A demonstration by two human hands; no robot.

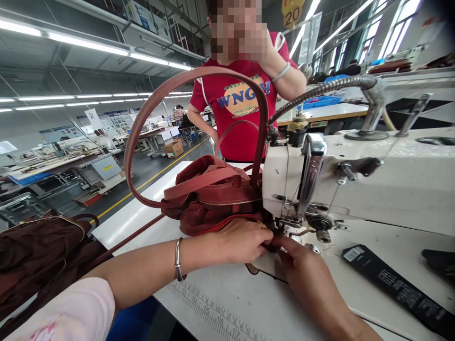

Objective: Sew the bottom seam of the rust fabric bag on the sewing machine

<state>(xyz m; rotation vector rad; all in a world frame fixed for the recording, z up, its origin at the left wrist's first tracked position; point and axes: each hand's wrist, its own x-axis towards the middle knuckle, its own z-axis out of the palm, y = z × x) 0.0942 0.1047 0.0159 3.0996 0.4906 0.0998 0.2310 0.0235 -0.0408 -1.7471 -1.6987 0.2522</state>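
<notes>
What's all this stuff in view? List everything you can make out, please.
Bag: one, red-brown, centre, against the machine
Sewing machine: one, off-white, right
Worktable: one, pale, below the hands
Strips: two, black, lower right
Piled bag pieces: count unclear, dark brown, left edge
Co-worker: one, red top, across the table
Sign: one, yellow, top
Box: one, brown, background
Ceiling lights: several, white, overhead
Bracelet: one, silver, left wrist
Left hand: one, bare, near the needle
Right hand: one, bare, near the needle
</notes>
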